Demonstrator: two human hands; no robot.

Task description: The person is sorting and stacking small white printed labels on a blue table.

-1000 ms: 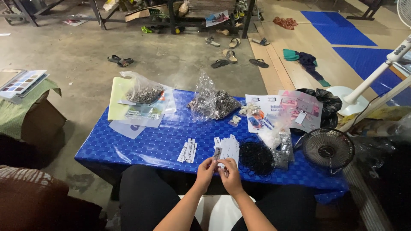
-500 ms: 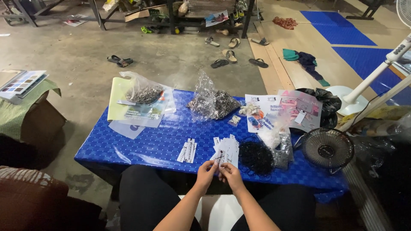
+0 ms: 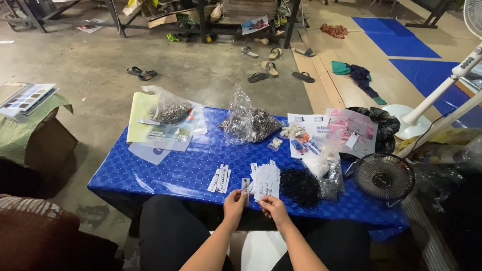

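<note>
Left hand point(image 3: 234, 204) pinched a narrow white card strip point(image 3: 245, 185) upright, long axis pointing away from the body, over the near edge of the blue table point(image 3: 165, 170) | right hand point(image 3: 271, 207) closed on its lower end, just below the stack of white cards point(image 3: 266, 180) | open tabletop lay left of a smaller card pile point(image 3: 220, 179); black tangled heap point(image 3: 299, 186) crowded the right.

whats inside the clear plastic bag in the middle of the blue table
The clear plastic bag on the blue table holds a heap of small dark and silvery pieces. The crinkled plastic hides what kind they are.
</note>
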